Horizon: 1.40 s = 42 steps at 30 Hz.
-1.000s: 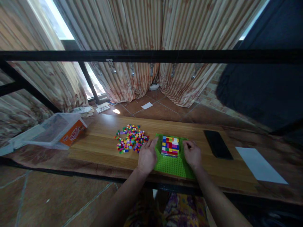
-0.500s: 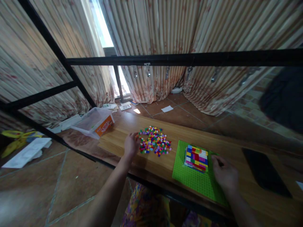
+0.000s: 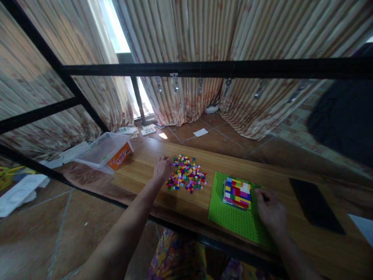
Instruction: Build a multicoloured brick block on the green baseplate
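Brick block (image 3: 237, 193), one: low, rectangular, built of small studded pieces fitted tightly together. Top face a patchwork of short strips and squares: blue and white toward the left, red through the middle, yellow along parts of the borders, white with a touch of orange toward the far right, purple at the right. Near side shows a pale band with darker color above it. Sits flat on the green baseplate, toward its far half.

Green baseplate (image 3: 227, 221), one: bright, square-looking, studded all over; lies on the wooden bench (image 3: 177, 204).

Loose bricks (image 3: 186, 177), many: tiny pieces in red, yellow, green, blue, purple, orange, pink and white, spread in an uneven patch to the left of the baseplate.

Left hand (image 3: 163, 168), one: at the left edge of the loose bricks, fingers bent toward them; cannot tell whether the grip has a piece in it.

Right hand (image 3: 271, 210), one: beside the block's right side, over the baseplate's right edge; fingers curled in a narrow grip, contents cannot be told.

Also on the bench: black slab (image 3: 316, 205), flat, right of the right hand; clear plastic box (image 3: 97, 151) with orange label (image 3: 120, 156), at the left end.
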Motion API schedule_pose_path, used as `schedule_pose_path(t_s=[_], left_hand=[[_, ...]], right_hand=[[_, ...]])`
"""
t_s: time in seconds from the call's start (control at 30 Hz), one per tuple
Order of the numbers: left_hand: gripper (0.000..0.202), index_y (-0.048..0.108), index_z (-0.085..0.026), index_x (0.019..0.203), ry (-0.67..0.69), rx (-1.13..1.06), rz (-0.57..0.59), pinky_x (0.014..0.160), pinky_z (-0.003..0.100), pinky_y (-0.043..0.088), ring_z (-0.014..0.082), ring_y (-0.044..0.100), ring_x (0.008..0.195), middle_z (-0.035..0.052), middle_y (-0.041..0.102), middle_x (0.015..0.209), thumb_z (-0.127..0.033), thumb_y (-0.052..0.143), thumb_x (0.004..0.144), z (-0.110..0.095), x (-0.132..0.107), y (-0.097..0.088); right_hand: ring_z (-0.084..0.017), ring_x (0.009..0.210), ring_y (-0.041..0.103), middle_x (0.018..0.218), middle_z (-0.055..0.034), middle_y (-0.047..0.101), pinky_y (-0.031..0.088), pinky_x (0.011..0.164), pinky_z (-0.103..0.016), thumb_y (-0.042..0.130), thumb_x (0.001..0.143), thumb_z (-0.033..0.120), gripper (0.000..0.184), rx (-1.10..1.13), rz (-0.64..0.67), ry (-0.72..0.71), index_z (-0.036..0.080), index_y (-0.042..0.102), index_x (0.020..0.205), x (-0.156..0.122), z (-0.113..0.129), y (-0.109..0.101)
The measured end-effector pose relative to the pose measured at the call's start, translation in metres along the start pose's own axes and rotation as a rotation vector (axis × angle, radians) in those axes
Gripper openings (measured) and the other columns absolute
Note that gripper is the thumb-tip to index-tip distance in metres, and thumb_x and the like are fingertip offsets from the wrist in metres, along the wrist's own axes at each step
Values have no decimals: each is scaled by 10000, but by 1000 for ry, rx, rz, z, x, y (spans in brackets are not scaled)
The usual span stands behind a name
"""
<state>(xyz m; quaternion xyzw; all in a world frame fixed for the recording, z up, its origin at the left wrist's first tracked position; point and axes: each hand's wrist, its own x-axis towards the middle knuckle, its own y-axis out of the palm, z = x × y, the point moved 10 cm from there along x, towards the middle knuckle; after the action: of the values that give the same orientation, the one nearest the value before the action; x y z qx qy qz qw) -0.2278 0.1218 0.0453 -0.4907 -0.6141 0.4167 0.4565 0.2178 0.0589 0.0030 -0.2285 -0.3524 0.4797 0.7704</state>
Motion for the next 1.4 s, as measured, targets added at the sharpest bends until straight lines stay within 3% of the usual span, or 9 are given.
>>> schedule_pose_path(t_s=[0.13,0.23,0.3,0.4,0.53,0.77,1.07,1.2,1.4], left_hand=[[202,685,-195,978,90,-60,-68,918,371,439,234,576,1002,93,658,1062,-214,520,864,-29,-17,-12],[173,674,-214,970,321,-243,-154,940,384,432,218,579,1003,63,667,1034,-237,523,888,-90,-45,-28],[171,665,-223,988,471,-360,-122,942,381,429,207,575,1011,49,664,1049,-230,522,896,-137,-66,-31],[172,657,-230,1002,582,-431,-53,957,384,411,200,560,1017,36,659,1071,-228,515,905,-193,-84,-24],[170,653,-225,997,585,-392,31,925,381,409,205,554,999,42,658,1056,-234,511,905,-231,-80,-2],[184,667,-226,979,578,-390,90,939,376,386,198,551,1000,43,665,1035,-221,496,913,-244,-69,15],[172,718,-287,980,446,-552,-42,962,379,391,190,545,1048,0,665,1155,-291,572,889,-224,-71,25],[176,723,-272,977,379,-591,-29,1004,395,397,196,555,1074,15,652,1190,-243,596,858,-218,-69,28],[480,592,-222,1241,311,-698,7,1059,400,395,217,533,1176,57,622,1248,-106,570,775,-213,-68,27]], right_hand=[[-248,816,630,893,-125,686,480,757,-386,427,851,530,457,39,-26,-27,157,691,842,0,6,-2],[-235,803,623,862,-106,685,475,745,-368,412,865,514,439,47,-29,-54,174,686,818,0,13,-2],[-234,800,620,840,-101,684,472,728,-354,411,868,511,434,61,-47,-51,179,685,807,1,15,-3],[-231,794,616,825,-99,676,467,731,-346,419,871,505,427,85,-49,-42,177,685,804,1,16,-3],[-226,793,611,827,-95,668,467,737,-338,421,876,490,416,103,-41,-49,174,684,806,1,18,-3],[-229,795,605,817,-93,664,464,751,-345,428,880,478,398,136,-40,-56,182,682,800,1,19,-3],[-228,804,611,821,-89,669,456,743,-339,427,879,460,387,138,-33,-35,182,687,808,1,20,-4],[-231,820,615,835,-100,670,460,772,-347,437,877,461,390,151,-36,-42,171,688,806,1,20,-4],[-230,802,611,827,-95,667,466,752,-348,432,878,472,388,161,-40,-50,183,678,798,1,20,-4]])
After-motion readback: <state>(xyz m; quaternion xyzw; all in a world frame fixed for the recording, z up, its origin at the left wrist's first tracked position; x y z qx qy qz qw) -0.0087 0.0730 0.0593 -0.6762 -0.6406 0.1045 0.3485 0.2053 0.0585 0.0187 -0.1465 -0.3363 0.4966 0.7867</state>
